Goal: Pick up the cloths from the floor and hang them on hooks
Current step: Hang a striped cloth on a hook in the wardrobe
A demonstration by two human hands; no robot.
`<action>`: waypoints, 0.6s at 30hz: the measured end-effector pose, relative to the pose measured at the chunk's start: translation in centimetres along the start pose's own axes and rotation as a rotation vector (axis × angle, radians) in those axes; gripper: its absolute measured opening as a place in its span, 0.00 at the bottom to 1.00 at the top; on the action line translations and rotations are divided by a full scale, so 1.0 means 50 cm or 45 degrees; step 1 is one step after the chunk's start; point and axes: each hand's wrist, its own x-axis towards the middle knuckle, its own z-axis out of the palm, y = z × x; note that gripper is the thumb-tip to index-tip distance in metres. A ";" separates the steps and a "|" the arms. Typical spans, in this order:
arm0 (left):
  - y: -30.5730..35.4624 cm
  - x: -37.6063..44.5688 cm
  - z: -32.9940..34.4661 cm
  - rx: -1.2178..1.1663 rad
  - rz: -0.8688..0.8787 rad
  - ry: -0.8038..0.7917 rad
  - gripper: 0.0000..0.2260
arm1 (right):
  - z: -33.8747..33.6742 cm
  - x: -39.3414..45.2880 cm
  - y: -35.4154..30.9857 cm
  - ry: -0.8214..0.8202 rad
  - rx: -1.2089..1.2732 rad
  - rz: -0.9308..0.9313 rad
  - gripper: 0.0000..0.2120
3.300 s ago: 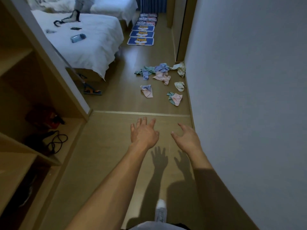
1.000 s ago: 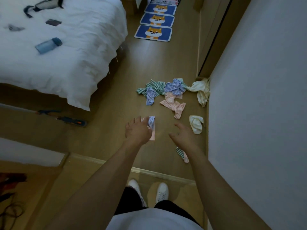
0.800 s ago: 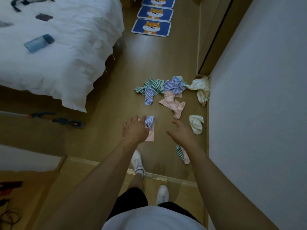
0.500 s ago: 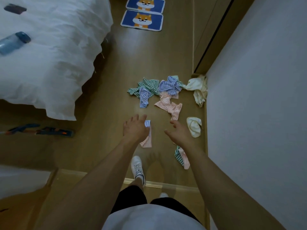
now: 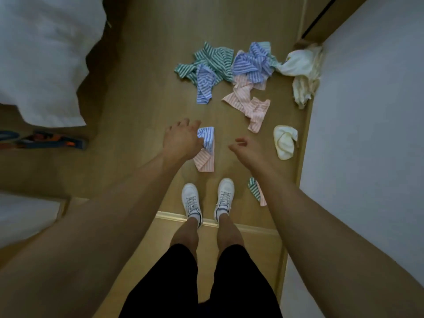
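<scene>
Several cloths lie scattered on the wooden floor. A blue-and-pink striped cloth [image 5: 206, 154] lies just in front of my feet, and my left hand [image 5: 181, 138] hovers over its left edge with fingers loosely spread, holding nothing. My right hand [image 5: 246, 150] hangs beside it with fingers loosely curled, empty. A green-and-pink cloth [image 5: 253, 188] is partly hidden under my right forearm. Farther off lie a green striped cloth [image 5: 212, 59], a blue striped cloth [image 5: 252, 61], a pink striped cloth [image 5: 251, 105], a small white cloth [image 5: 284, 143] and a cream cloth [image 5: 302, 72] against the wall.
A bed with a white sheet [image 5: 46, 53] fills the upper left, with a blue-and-orange tool [image 5: 46, 142] on the floor below it. A white wall [image 5: 367, 111] runs along the right. My white shoes [image 5: 191, 200] stand just past a floor threshold strip [image 5: 243, 224].
I have walked forward to the cloths and my view has tilted down, so both feet now show. My hands stay out in front, now above the nearest cloths, fingers more curled.
</scene>
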 end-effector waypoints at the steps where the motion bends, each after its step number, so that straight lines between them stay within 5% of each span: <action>1: -0.012 0.025 0.021 -0.009 -0.002 0.000 0.26 | 0.017 0.039 0.007 0.011 0.020 0.015 0.21; 10: -0.123 0.281 0.316 0.064 0.041 -0.090 0.26 | 0.220 0.411 0.164 -0.002 0.134 0.098 0.03; 18: -0.157 0.481 0.568 0.162 0.148 -0.120 0.28 | 0.371 0.683 0.328 0.006 0.055 0.181 0.10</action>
